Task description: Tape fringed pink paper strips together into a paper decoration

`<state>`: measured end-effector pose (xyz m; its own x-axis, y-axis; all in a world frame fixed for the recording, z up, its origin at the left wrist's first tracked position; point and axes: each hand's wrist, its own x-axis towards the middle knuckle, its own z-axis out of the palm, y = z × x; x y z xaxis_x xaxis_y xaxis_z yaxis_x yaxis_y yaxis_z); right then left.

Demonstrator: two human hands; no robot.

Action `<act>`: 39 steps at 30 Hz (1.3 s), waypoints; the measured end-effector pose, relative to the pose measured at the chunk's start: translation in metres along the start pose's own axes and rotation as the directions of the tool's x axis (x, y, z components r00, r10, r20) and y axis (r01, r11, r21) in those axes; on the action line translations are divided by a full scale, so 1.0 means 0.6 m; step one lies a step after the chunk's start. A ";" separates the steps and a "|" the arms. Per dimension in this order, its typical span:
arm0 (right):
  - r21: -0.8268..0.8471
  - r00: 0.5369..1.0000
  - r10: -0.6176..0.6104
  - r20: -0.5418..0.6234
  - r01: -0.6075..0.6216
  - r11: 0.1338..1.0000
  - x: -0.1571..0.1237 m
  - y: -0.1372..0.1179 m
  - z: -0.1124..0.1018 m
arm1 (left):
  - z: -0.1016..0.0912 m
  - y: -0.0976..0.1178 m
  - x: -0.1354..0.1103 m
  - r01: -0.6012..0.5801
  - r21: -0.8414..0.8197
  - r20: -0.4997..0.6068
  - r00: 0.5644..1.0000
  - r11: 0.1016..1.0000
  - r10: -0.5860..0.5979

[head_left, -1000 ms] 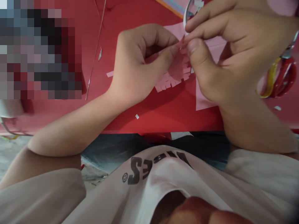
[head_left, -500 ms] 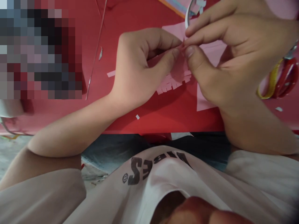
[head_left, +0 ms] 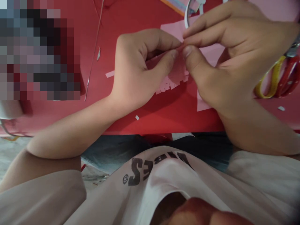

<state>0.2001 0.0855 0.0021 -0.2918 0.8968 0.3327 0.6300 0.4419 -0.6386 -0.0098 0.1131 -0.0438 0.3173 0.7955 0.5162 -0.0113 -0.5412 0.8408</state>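
Right, I have both hands meeting over the red table (head_left: 161, 120), each pinching the fringed pink paper (head_left: 173, 74) by its upper edge. On the left hand (head_left: 138, 67) the thumb and forefinger are pressed together on it, and on the right hand (head_left: 222, 54) the thumb and forefinger meet at the corner nearest that hand. The snipped fringe shows below the left thumb, pointing toward the near table edge; I can't make out how the paper sits between the fingertips. Underneath lies a larger pink sheet (head_left: 212, 56), much of it hidden from me by the right hand. Just behind the right fingertips stands a white curved rim (head_left: 187, 15), too cut off for me to name, with a striped, orange-edged piece (head_left: 175, 7) at the top of my view. By the right wrist I see scissor handles, a yellow loop (head_left: 276, 70) and a red loop (head_left: 283, 82), partly covered by the forearm. A white scrap (head_left: 281, 108) lies near them, and another small scrap (head_left: 137, 117) sits below the left wrist. A pink strip (head_left: 109, 74) pokes out beside the left hand; farther left, a thin reddish wire (head_left: 94, 50) runs lengthwise with a silvery shred (head_left: 98, 53) close to it. Blocky pixels cover my upper left corner, and a white object (head_left: 10, 109) is cropped by the frame under them. The white shirt (head_left: 112, 200) fills my lower view.
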 end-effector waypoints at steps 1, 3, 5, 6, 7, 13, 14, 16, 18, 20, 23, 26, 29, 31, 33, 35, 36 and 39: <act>0.001 1.000 -0.003 -0.001 0.003 1.000 0.000 -0.001 0.000 | 0.001 -0.009 -0.001 -0.010 0.003 -0.021 1.000 1.000 0.010; 0.001 1.000 0.000 -0.004 0.000 1.000 0.001 -0.002 -0.001 | 0.002 -0.017 -0.001 -0.027 0.029 -0.036 0.999 0.999 0.028; -0.005 1.000 -0.001 -0.001 0.001 1.000 0.001 -0.003 -0.004 | 0.002 -0.014 0.000 -0.118 0.042 0.010 0.993 0.992 0.118; -0.007 1.000 -0.004 0.004 0.004 1.000 0.001 -0.003 -0.005 | 0.002 -0.011 0.000 -0.120 0.054 0.022 0.993 0.991 0.119; -0.008 1.000 -0.011 0.007 0.011 1.000 0.001 -0.003 -0.005 | 0.001 -0.007 0.000 -0.113 0.062 0.002 0.994 0.992 0.113; -0.022 0.999 -0.040 -0.002 0.040 0.999 -0.001 -0.005 -0.002 | 0.004 0.014 -0.002 -0.029 0.075 -0.005 1.000 0.997 0.029; -0.019 1.000 -0.028 -0.009 0.027 0.999 -0.002 -0.006 -0.001 | 0.005 0.014 -0.003 -0.010 0.082 -0.013 1.000 0.997 0.011; 0.001 1.000 0.020 -0.020 -0.020 1.000 -0.004 -0.006 0.000 | 0.009 0.012 -0.004 0.002 0.081 -0.043 0.999 0.997 0.001; 0.033 0.997 0.068 -0.025 -0.067 0.997 -0.006 -0.006 0.002 | 0.012 0.010 -0.004 -0.001 0.067 -0.084 0.996 0.998 0.007; 0.078 0.996 0.071 -0.046 -0.067 0.995 -0.006 -0.006 0.005 | 0.011 0.014 -0.002 -0.042 0.040 -0.091 0.995 0.998 0.045; 0.142 0.990 0.111 -0.092 -0.098 0.985 -0.001 -0.009 0.011 | 0.001 0.037 0.003 -0.038 0.037 -0.015 0.999 0.999 0.039; 0.185 0.973 0.214 -0.092 -0.194 0.963 0.007 -0.015 0.016 | -0.010 0.052 0.008 0.245 0.158 0.035 0.967 0.957 -0.253; 0.293 0.968 0.243 -0.068 -0.214 0.932 0.015 -0.013 0.019 | -0.014 0.029 0.010 0.016 0.019 0.056 0.998 1.000 -0.017; 0.378 0.962 0.251 -0.107 -0.194 0.905 0.018 -0.005 0.021 | -0.014 0.004 0.011 0.077 -0.063 -0.124 0.989 0.995 -0.085; 0.428 0.941 0.291 -0.173 -0.194 0.883 0.021 0.005 0.022 | -0.015 -0.017 0.011 0.122 -0.110 -0.137 0.981 0.986 -0.137; 0.448 0.912 0.327 -0.247 -0.192 0.873 0.023 0.013 0.022 | -0.014 -0.027 0.012 0.106 -0.133 -0.148 0.981 0.985 -0.126; 0.441 0.904 0.330 -0.271 -0.188 0.877 0.024 0.015 0.021 | -0.014 -0.029 0.012 0.040 -0.151 -0.171 0.983 0.988 -0.066; 0.388 0.916 0.255 -0.310 -0.123 0.914 0.027 0.015 0.021 | -0.009 -0.029 0.011 0.052 -0.180 -0.280 0.954 0.982 -0.102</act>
<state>0.1922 0.1043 -0.0067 0.1170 0.9268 0.3570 0.3325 0.3021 -0.8934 -0.0126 0.1292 -0.0537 0.0382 0.8909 0.4526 -0.1649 -0.4411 0.8822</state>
